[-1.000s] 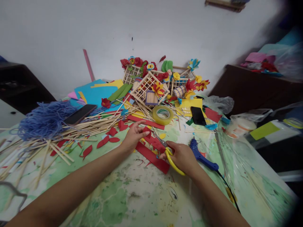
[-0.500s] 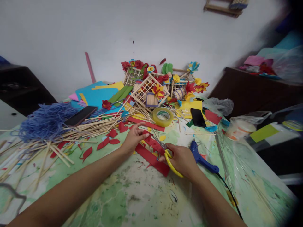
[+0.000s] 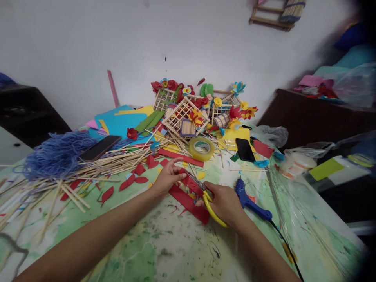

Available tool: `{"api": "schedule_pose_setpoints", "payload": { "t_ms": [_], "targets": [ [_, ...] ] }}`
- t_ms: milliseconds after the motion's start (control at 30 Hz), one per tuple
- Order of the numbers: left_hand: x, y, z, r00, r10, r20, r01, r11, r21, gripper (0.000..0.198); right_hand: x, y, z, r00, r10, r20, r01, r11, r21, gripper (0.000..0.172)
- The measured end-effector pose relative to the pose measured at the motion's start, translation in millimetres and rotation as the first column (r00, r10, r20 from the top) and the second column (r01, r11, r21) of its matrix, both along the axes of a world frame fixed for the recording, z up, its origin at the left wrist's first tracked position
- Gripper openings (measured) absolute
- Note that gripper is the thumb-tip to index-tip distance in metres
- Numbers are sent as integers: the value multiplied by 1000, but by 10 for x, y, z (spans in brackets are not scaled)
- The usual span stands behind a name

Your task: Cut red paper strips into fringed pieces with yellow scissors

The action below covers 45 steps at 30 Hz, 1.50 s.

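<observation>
Between thumb and fingers, my left hand (image 3: pixel 168 178) pinches a piece of red paper (image 3: pixel 192 185). My right hand (image 3: pixel 225 202) grips yellow-handled scissors (image 3: pixel 212 207), whose metal blades lie at the upper edge of that paper. Below both hands a wider red paper strip (image 3: pixel 188 201) rests on the table. Several cut red petals (image 3: pixel 127 182) are scattered left of my left hand. Just beyond my hands sits a roll of clear tape (image 3: pixel 201 149), and another red strip (image 3: pixel 182 157) lies beside it.
A blue glue gun (image 3: pixel 249 201) with a black cord lies right of my right hand. Thin sticks (image 3: pixel 126 160), blue yarn (image 3: pixel 58 152) and a phone (image 3: pixel 101 148) fill the left side. Stick frames with paper flowers (image 3: pixel 186 115) stand against the wall; another phone (image 3: pixel 245 150) lies to the right.
The view has tilted slightly upward, so things sit a little lower in the picture. Both hands keep their hold on the red paper and the scissors, with little other movement.
</observation>
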<state>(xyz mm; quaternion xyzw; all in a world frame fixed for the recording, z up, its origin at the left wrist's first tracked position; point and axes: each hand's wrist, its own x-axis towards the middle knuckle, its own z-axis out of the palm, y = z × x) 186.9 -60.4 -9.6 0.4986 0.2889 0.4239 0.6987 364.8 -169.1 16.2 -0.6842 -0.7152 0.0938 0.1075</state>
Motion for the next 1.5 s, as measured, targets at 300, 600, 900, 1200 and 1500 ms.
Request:
{"api": "schedule_pose_setpoints", "payload": {
  "t_ms": [300, 600, 900, 1200, 1500],
  "targets": [
    [-6, -10, 17, 999, -22, 39, 23, 1000, -20, 64, -6, -6, -29, 1000, -9, -28, 9, 1000, 7, 30],
    [48, -173, 33, 991, -128, -45, 124, 988, -89, 74, 12, 27, -128, 955, -76, -285, 107, 990, 95, 28],
    [136, -390, -134, 883, -458, -100, 446, 887, -123, 88, -121, 42, -252, 559, 67, -826, 50, 992, 114, 42],
    [114, -379, 27, 946, -246, -211, 234, 969, -80, 82, -125, 89, -416, 477, 49, -878, 154, 978, 138, 37],
    [79, -234, -30, 986, -64, -157, 59, 998, -33, 70, 35, 36, -176, 843, -26, -538, 139, 976, 170, 32]
  ]
}}
